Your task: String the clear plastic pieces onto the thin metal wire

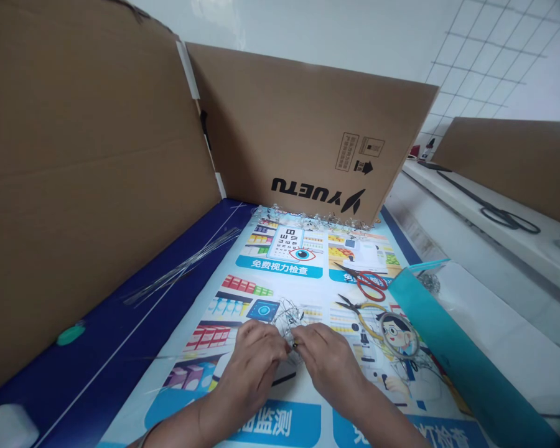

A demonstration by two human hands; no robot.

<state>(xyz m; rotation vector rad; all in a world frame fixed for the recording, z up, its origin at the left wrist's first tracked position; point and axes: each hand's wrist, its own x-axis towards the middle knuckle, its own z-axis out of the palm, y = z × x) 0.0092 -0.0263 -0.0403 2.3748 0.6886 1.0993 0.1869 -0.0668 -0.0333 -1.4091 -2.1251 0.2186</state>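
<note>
In the middle of the head view, my left hand (257, 362) and my right hand (330, 362) meet with their fingertips close together. Both are closed in a pinch on a small tangle of thin silvery wire (288, 314), which stands up just beyond the fingers. A dark speck shows at the right fingertips; its nature is too small to make out. Right of my hands, on the printed sheet (303, 289), lie pliers with yellow handles (366, 314), red-handled scissors (371, 285) and a clear round roll (400, 335).
Bundled straight wires (186, 264) lie on the blue surface at left. Bent wire pieces (315, 222) line the foot of the cardboard panel (308, 124). An open teal-edged box (471, 361) stands at right. Black scissors (506, 218) rest on a white ledge.
</note>
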